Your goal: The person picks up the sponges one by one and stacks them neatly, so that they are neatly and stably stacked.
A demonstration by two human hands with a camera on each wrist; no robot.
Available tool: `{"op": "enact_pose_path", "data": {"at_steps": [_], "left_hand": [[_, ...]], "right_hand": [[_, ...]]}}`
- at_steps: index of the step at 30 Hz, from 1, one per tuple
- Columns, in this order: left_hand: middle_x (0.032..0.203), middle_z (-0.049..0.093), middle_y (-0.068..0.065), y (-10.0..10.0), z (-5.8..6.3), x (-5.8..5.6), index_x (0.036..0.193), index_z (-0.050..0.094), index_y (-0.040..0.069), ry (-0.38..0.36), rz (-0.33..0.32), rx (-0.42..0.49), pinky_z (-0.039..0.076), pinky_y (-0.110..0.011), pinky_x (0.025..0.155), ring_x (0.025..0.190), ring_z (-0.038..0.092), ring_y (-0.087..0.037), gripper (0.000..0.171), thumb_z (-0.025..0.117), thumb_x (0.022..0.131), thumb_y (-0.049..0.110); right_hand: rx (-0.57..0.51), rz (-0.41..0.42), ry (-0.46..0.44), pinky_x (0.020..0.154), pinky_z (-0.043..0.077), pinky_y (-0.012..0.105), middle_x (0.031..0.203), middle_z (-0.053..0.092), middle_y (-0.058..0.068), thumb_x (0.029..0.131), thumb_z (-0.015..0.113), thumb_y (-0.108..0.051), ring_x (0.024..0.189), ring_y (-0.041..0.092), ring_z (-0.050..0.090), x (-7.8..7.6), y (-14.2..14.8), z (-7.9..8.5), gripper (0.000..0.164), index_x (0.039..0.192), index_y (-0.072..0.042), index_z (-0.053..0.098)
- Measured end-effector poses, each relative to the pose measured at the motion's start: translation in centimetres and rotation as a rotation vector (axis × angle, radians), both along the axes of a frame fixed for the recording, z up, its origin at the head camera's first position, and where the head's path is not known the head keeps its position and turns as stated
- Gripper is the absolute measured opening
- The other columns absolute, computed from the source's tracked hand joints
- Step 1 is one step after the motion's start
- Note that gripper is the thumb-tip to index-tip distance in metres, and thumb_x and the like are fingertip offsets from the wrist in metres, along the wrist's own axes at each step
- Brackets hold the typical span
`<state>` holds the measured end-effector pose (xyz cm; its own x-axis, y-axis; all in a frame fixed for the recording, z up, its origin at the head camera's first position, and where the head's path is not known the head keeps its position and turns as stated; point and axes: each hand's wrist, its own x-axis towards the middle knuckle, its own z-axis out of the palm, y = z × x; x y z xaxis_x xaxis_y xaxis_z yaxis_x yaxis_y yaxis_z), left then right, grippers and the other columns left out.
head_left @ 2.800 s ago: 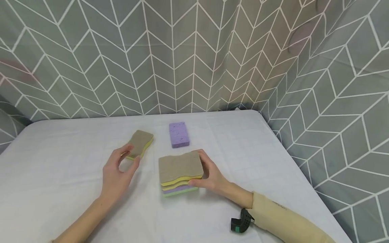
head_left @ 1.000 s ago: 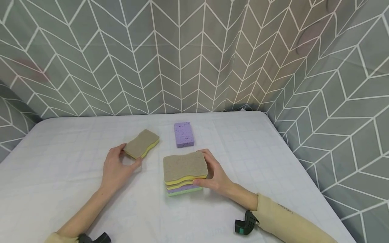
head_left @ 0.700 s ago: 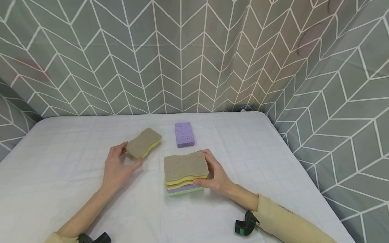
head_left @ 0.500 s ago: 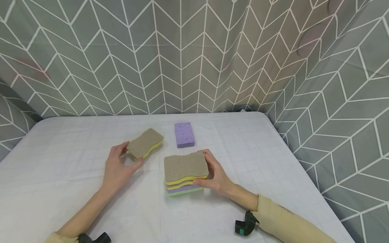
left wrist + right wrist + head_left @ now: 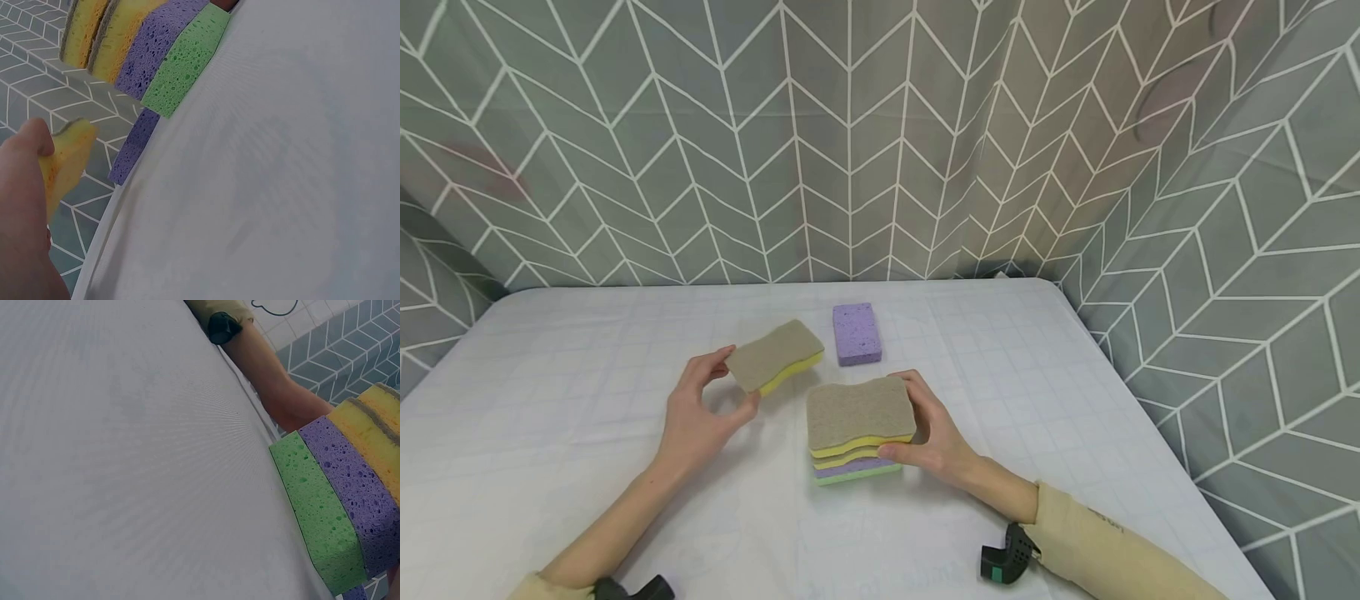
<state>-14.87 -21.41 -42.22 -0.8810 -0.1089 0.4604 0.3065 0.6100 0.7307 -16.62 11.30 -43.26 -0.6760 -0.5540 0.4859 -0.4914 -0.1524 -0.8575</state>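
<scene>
In the head view my left hand (image 5: 700,421) pinches a yellow sponge with a tan scouring top (image 5: 777,357) between thumb and fingers, holding it tilted and raised off the table. The left wrist view shows the yellow sponge's side (image 5: 67,164) by my thumb. My right hand (image 5: 934,435) grips the right end of a sponge stack (image 5: 859,415). From the bottom it runs green sponge (image 5: 322,519), purple sponge (image 5: 353,484), then two yellow sponges with tan tops. Thumb in front, fingers behind, the latter partly hidden by the stack.
A loose purple sponge (image 5: 857,335) lies flat behind the stack. All of it rests on a white-covered table (image 5: 625,375) whose back edge meets a grey curtain (image 5: 850,167) with white lines. Another patterned curtain stands along the right side.
My left hand has taken hold of the yellow sponge, lifted it and carried it right toward the stack, turning it a little. The right hand keeps its hold; the view has shifted slightly.
</scene>
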Motion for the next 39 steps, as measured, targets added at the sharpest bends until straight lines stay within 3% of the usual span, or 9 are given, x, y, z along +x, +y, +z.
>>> {"op": "enact_pose_path", "data": {"at_steps": [4,7,23,31,39], "left_hand": [[0.127,0.058,-0.005,0.1,0.1,0.1,0.141,0.054,0.008,0.029,-0.046,0.023,0.039,-0.012,0.098,0.107,0.050,0.004,0.068,0.077,0.077,0.000],[0.128,0.058,-0.005,0.3,0.3,0.3,0.141,0.054,0.010,0.045,-0.087,0.051,0.036,-0.007,0.101,0.107,0.050,0.006,0.068,0.076,0.078,-0.003],[0.121,0.057,-0.007,1.4,1.3,0.9,0.140,0.055,0.006,0.156,-0.244,0.161,0.040,-0.010,0.103,0.108,0.053,-0.005,0.072,0.070,0.073,-0.017],[0.124,0.054,-0.003,1.9,2.2,1.0,0.140,0.052,-0.004,0.229,-0.320,0.221,0.043,-0.013,0.104,0.109,0.052,-0.007,0.071,0.064,0.072,-0.022],[0.124,0.054,-0.008,2.7,2.8,1.7,0.139,0.049,-0.008,0.230,-0.424,0.275,0.043,-0.019,0.107,0.109,0.052,-0.013,0.068,0.058,0.073,-0.018]], "right_hand": [[-0.002,0.000,0.006,0.107,0.043,0.031,0.132,0.043,0.011,0.086,0.077,-0.029,0.121,0.021,0.045,0.0,0.0,0.0,0.062,0.134,-0.001,0.051],[0.000,0.000,0.013,0.108,0.042,0.031,0.132,0.044,0.012,0.086,0.077,-0.030,0.122,0.021,0.045,0.0,0.0,0.0,0.061,0.134,-0.001,0.051],[0.007,-0.007,0.018,0.109,0.042,0.032,0.131,0.044,0.011,0.086,0.077,-0.030,0.122,0.021,0.045,-0.1,0.0,0.0,0.061,0.133,-0.002,0.052],[0.018,-0.019,0.023,0.109,0.041,0.032,0.132,0.045,0.012,0.085,0.077,-0.032,0.122,0.021,0.045,-0.2,0.0,0.1,0.061,0.133,-0.003,0.052],[0.004,-0.007,0.023,0.109,0.042,0.031,0.132,0.044,0.013,0.086,0.077,-0.030,0.122,0.020,0.045,-0.2,0.0,-0.1,0.063,0.134,-0.001,0.051]]}}
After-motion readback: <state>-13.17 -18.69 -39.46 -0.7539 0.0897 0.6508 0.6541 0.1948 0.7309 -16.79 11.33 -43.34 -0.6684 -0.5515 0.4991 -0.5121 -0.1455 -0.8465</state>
